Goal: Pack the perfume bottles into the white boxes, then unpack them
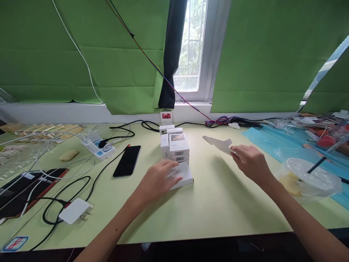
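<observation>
A flat white box (183,175) lies in front of a group of small white boxes (178,145) with printed pictures and barcodes. My left hand (159,179) is over the left part of the flat box, fingers apart; it is slightly blurred. To the right, my right hand (249,162) pinches a thin whitish sheet (218,143) by its right end and holds it above the table. Behind the group, one more white box (166,117) with a red picture stands against the wall.
A black phone (127,161), power strip (98,147), white charger (76,211) and tangled cables lie on the left. At right are a lidded cup in a plastic bag (309,178) and blue plastic sheeting (283,140). The table's front edge (207,238) runs below.
</observation>
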Demonstrator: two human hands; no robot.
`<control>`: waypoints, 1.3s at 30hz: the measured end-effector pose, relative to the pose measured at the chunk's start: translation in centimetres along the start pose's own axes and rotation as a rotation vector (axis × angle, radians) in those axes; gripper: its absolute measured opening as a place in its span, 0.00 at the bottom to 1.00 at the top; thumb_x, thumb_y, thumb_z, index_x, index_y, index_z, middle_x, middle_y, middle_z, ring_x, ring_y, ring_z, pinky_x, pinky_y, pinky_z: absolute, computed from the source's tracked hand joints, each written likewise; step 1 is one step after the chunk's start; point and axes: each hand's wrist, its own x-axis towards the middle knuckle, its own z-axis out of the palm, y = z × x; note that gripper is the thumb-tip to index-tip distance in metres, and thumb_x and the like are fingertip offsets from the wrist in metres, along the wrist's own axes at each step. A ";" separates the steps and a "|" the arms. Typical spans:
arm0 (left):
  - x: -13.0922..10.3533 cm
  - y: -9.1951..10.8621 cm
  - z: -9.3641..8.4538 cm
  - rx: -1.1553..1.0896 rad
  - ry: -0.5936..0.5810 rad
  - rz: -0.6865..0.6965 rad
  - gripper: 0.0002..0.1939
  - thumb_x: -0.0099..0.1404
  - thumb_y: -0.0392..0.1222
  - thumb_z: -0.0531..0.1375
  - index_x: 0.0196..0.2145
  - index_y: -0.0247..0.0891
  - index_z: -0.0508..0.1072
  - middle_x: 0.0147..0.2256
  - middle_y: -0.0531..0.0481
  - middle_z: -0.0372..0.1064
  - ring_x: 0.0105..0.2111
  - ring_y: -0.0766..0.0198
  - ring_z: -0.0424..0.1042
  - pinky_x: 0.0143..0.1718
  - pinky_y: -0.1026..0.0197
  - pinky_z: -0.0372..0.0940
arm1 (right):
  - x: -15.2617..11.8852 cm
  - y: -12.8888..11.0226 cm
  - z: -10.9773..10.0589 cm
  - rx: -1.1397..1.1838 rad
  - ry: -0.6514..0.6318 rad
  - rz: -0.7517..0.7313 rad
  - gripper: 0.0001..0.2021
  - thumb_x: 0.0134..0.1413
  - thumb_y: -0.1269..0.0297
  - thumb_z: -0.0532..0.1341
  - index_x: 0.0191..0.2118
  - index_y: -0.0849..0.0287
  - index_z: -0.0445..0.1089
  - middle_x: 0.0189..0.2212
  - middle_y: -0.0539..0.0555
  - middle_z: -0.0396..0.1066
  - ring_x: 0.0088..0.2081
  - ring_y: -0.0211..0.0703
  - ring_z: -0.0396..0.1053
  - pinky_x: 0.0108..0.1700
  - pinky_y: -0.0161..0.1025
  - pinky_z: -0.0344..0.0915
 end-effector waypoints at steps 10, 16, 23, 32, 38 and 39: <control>-1.6 -0.8 0.6 0.008 -0.194 -0.076 0.20 0.69 0.49 0.63 0.56 0.43 0.72 0.55 0.43 0.74 0.54 0.45 0.72 0.51 0.46 0.72 | -0.2 -3.2 5.5 0.111 -0.485 -0.133 0.07 0.65 0.61 0.65 0.44 0.57 0.75 0.50 0.62 0.79 0.54 0.60 0.72 0.51 0.53 0.71; 0.3 -0.8 -1.1 -0.254 -0.119 -0.346 0.21 0.71 0.58 0.56 0.47 0.41 0.79 0.45 0.47 0.81 0.35 0.57 0.78 0.33 0.60 0.70 | 0.2 -8.2 4.1 0.233 -0.173 -0.164 0.09 0.71 0.65 0.56 0.43 0.59 0.74 0.41 0.62 0.77 0.45 0.55 0.73 0.48 0.52 0.71; 0.0 -2.1 -1.1 -0.253 -0.082 -0.413 0.24 0.69 0.62 0.57 0.45 0.40 0.80 0.36 0.51 0.81 0.26 0.64 0.71 0.27 0.65 0.62 | 1.2 -12.5 5.8 0.373 -0.451 -0.471 0.22 0.64 0.61 0.66 0.60 0.62 0.66 0.62 0.67 0.66 0.65 0.60 0.60 0.63 0.55 0.65; -1.4 -2.6 -1.9 -0.198 -0.089 -0.382 0.25 0.70 0.61 0.55 0.37 0.38 0.81 0.29 0.51 0.78 0.25 0.64 0.68 0.25 0.65 0.59 | 2.7 -13.5 4.6 0.315 -0.700 -0.393 0.25 0.58 0.58 0.69 0.58 0.62 0.71 0.52 0.69 0.69 0.52 0.63 0.67 0.52 0.56 0.70; -2.6 -3.2 -3.4 -0.153 0.003 -0.331 0.24 0.70 0.60 0.56 0.46 0.41 0.82 0.45 0.46 0.82 0.36 0.57 0.78 0.27 0.66 0.68 | 1.7 -11.9 4.1 0.553 -0.554 -0.106 0.20 0.56 0.63 0.70 0.54 0.57 0.72 0.52 0.63 0.72 0.51 0.59 0.70 0.53 0.54 0.70; -3.0 -3.3 -3.5 -0.136 0.001 -0.322 0.23 0.70 0.59 0.56 0.47 0.42 0.82 0.47 0.46 0.82 0.37 0.56 0.79 0.28 0.66 0.69 | 1.4 -11.5 4.2 0.621 -0.506 -0.033 0.19 0.57 0.63 0.69 0.53 0.55 0.71 0.52 0.61 0.73 0.52 0.57 0.71 0.54 0.53 0.70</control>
